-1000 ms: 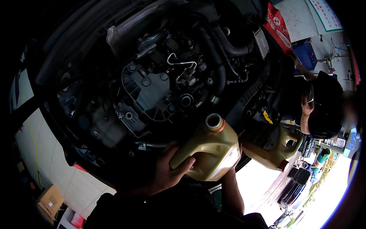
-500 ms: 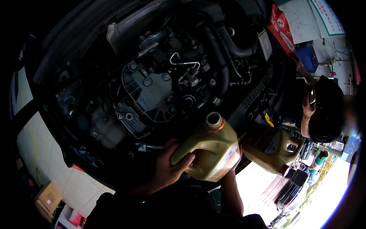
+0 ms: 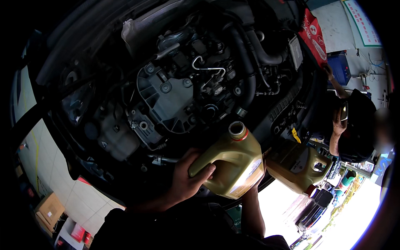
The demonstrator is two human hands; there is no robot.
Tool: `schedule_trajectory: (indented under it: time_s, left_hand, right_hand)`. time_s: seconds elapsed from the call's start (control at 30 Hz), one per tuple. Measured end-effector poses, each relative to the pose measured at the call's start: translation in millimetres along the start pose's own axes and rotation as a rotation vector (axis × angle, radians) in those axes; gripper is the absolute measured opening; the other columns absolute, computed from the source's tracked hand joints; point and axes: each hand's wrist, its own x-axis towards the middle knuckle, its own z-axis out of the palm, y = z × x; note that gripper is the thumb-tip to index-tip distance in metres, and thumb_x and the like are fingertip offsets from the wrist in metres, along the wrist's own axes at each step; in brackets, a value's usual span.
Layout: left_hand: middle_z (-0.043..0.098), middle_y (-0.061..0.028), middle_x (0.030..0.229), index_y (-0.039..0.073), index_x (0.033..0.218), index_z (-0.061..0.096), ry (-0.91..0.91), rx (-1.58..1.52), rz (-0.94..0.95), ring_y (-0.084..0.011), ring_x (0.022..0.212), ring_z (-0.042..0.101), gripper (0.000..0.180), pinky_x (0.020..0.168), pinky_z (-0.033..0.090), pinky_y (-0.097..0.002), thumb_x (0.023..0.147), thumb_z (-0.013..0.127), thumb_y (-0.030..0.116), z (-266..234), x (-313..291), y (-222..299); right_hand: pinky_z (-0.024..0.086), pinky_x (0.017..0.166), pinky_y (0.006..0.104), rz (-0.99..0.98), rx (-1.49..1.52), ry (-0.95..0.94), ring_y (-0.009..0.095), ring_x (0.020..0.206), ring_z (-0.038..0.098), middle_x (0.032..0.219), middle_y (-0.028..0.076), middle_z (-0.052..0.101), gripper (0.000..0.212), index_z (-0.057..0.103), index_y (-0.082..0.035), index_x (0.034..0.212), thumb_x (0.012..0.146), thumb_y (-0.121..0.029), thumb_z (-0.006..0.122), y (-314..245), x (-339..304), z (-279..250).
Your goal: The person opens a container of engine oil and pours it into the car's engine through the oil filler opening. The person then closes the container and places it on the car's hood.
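A gold oil jug (image 3: 233, 156) with an uncapped round mouth and a red ring at its neck is held tilted over the front edge of an engine bay. My left hand (image 3: 188, 174) is closed around its handle, thumb on top. Against the jug's right underside rests my right hand (image 3: 257, 182), its fingers mostly hidden behind the jug. Beyond the mouth lies the engine (image 3: 171, 93), with a grey ribbed cover, dark hoses and a thin bent metal pipe.
A second gold jug (image 3: 291, 162) with a red cap lies at the right. Farther right, another person (image 3: 354, 125) holds a phone (image 3: 344, 111) and touches a red cover (image 3: 312, 35). A cardboard box (image 3: 51, 210) sits on the tiled floor (image 3: 77, 196) at the lower left.
The view has shifted slightly, so the engine appears a little farther right. Both hands keep their hold on the jug, which has barely moved.
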Motion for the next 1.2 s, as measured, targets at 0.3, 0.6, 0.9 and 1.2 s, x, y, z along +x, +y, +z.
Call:
schedule_trajectory:
  time_s: [0.3, 0.6, 0.9, 1.2]
  left_hand:
    - [0.055, -0.01, 0.125, -0.007, 0.121, 0.063, 0.024, -0.029, -0.026, -0.0143, 0.094, 0.068, 0.024, 0.075, 0.065, -0.0283, 0.101, 0.07, 0.004, -3.7, 2.7, -1.5]
    - [0.056, -0.0103, 0.124, -0.007, 0.121, 0.064, 0.044, -0.042, -0.036, -0.0139, 0.091, 0.068, 0.024, 0.073, 0.063, -0.0273, 0.101, 0.069, 0.005, -5.1, 5.8, -0.8]
    - [0.057, -0.0101, 0.123, -0.007, 0.122, 0.063, 0.039, -0.045, -0.039, -0.0137, 0.089, 0.069, 0.024, 0.072, 0.063, -0.0264, 0.102, 0.069, 0.005, -4.6, 7.2, 1.4]
    - [0.057, -0.01, 0.121, -0.008, 0.121, 0.064, 0.038, -0.015, -0.031, -0.0131, 0.089, 0.069, 0.025, 0.072, 0.063, -0.0261, 0.102, 0.07, 0.008, -6.2, 9.7, -0.5]
  right_hand:
    - [0.053, 0.107, 0.0518, 0.021, 0.001, -0.012, 0.037, 0.124, 0.066, 0.14, 0.019, 0.067, 0.067, 0.059, -0.002, 0.144, 0.106, -0.055, 0.045, 3.4, 5.8, -0.3]
    - [0.053, 0.107, 0.0525, 0.019, -0.026, 0.032, 0.037, 0.124, 0.067, 0.14, 0.019, 0.067, 0.068, 0.06, -0.002, 0.143, 0.105, -0.057, 0.045, 6.7, 8.4, 5.1]
    - [0.053, 0.107, 0.0536, -0.042, -0.223, 0.413, 0.038, 0.123, 0.067, 0.139, 0.019, 0.068, 0.071, 0.06, -0.003, 0.144, 0.103, -0.059, 0.045, 15.4, 2.9, 44.6]
    - [0.055, 0.104, 0.0543, -0.056, -0.281, 0.454, 0.039, 0.121, 0.068, 0.138, 0.02, 0.068, 0.073, 0.06, -0.003, 0.144, 0.103, -0.061, 0.043, 13.5, 3.7, 41.9]
